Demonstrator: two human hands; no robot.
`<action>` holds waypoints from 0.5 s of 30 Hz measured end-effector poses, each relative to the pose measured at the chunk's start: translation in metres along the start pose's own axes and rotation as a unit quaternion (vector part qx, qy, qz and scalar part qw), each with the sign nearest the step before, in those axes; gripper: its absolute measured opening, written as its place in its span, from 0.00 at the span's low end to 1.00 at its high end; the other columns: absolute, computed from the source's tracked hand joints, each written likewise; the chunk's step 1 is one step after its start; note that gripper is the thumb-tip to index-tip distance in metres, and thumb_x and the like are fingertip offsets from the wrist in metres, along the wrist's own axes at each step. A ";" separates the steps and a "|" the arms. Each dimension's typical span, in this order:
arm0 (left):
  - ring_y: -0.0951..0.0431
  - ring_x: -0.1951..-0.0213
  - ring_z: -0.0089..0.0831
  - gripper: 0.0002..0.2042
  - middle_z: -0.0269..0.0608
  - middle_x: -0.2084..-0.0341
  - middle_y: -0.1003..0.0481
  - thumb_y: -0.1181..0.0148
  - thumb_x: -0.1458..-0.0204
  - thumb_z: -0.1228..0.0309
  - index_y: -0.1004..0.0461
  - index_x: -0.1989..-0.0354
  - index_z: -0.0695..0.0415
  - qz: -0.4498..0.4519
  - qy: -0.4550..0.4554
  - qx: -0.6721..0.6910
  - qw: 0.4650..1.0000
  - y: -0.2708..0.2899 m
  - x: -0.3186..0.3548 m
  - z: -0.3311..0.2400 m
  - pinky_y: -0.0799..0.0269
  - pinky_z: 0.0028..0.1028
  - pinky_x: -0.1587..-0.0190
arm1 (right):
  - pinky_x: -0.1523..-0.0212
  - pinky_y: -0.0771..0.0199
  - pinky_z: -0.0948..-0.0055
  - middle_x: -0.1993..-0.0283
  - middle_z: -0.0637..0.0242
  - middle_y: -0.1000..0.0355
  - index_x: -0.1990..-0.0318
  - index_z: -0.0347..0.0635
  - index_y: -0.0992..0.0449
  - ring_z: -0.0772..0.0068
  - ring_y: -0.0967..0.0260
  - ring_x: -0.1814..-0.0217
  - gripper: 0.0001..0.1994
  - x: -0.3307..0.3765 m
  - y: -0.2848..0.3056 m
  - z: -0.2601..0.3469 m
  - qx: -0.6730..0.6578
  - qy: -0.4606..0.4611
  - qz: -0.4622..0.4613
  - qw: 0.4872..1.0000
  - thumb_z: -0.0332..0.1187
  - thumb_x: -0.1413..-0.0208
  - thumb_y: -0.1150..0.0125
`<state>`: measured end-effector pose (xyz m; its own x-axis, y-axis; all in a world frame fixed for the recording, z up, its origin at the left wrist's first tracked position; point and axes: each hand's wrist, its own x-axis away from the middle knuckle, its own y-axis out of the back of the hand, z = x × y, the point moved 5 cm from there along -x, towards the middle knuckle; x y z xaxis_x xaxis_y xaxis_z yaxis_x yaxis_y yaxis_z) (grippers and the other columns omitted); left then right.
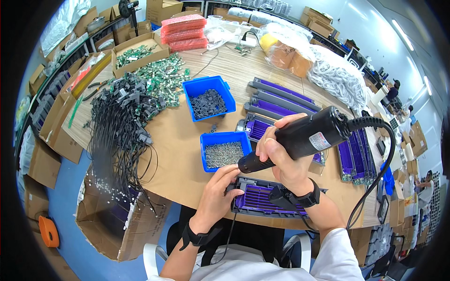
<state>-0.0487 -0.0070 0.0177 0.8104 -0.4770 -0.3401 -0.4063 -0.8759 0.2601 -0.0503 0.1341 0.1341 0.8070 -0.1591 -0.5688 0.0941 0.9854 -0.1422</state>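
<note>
My right hand is wrapped round a black electric screwdriver, tilted with its nose down to the left. My left hand has its fingertips drawn together at that nose; whatever they hold is too small to make out. Its thumb lies by the left end of a grey housing with purple slats, which lies in front of me below the tool. Just beyond my left fingers stands a blue bin of small metal screws. Behind it, another blue bin holds dark grey plastic parts.
More purple-slatted housings lie beyond the tool, others at the right. Black cables with connectors hang over the table's left edge, beside green circuit boards. The tool's thick cord loops down at the right. White coiled cables lie far right.
</note>
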 end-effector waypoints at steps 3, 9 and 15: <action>0.25 0.62 0.30 0.26 0.39 0.50 0.29 0.31 0.64 0.86 0.27 0.51 0.62 -0.018 -0.012 -0.007 1.000 0.001 0.000 -0.002 0.26 0.26 0.60 | 0.72 0.27 0.76 0.73 0.63 0.30 0.55 0.33 0.35 0.76 0.29 0.73 0.17 0.000 0.002 0.001 -0.056 0.017 0.000 0.998 0.15 0.52 0.39; 0.25 0.59 0.37 0.19 0.43 0.55 0.28 0.30 0.65 0.85 0.25 0.61 0.63 -0.042 -0.072 -0.048 0.995 0.003 0.001 -0.003 0.25 0.30 0.58 | 0.74 0.28 0.78 0.73 0.65 0.29 0.55 0.33 0.33 0.78 0.29 0.73 0.17 -0.001 0.000 0.020 -0.032 0.017 0.035 0.999 0.16 0.53 0.37; 0.24 0.57 0.44 0.18 0.45 0.58 0.26 0.30 0.64 0.83 0.25 0.61 0.64 -0.033 -0.045 -0.039 0.998 0.004 0.002 0.002 0.25 0.34 0.59 | 0.70 0.28 0.78 0.73 0.67 0.28 0.58 0.34 0.31 0.80 0.30 0.73 0.16 0.009 -0.015 0.017 0.066 -0.037 0.075 0.994 0.19 0.54 0.34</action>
<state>-0.0490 -0.0117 0.0163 0.7917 -0.4264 -0.4375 -0.3163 -0.8988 0.3035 -0.0347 0.1191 0.1446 0.8577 -0.0104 -0.5140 0.0417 0.9979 0.0493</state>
